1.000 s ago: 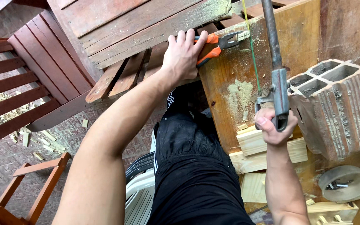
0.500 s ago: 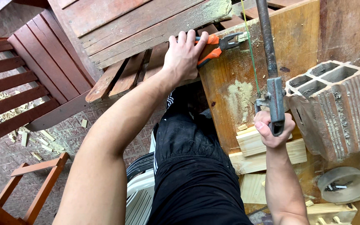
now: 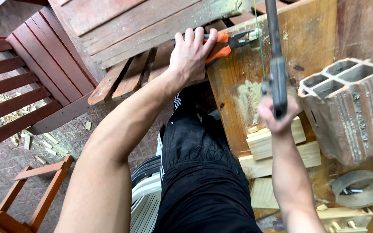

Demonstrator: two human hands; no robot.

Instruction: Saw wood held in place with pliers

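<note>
Gripping pliers (image 3: 229, 43) – L hand (image 3: 191, 54) | R hand (image 3: 277, 114) – saw handle (image 3: 278, 86)

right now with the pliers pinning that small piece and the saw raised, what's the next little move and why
Probably bring the saw down for another stroke toward the small pale piece. The left hand squeezes the orange-handled pliers on that piece at the board's edge, the right hand grips the saw handle, and sawdust already lies on the board, so cutting looks underway.
</note>
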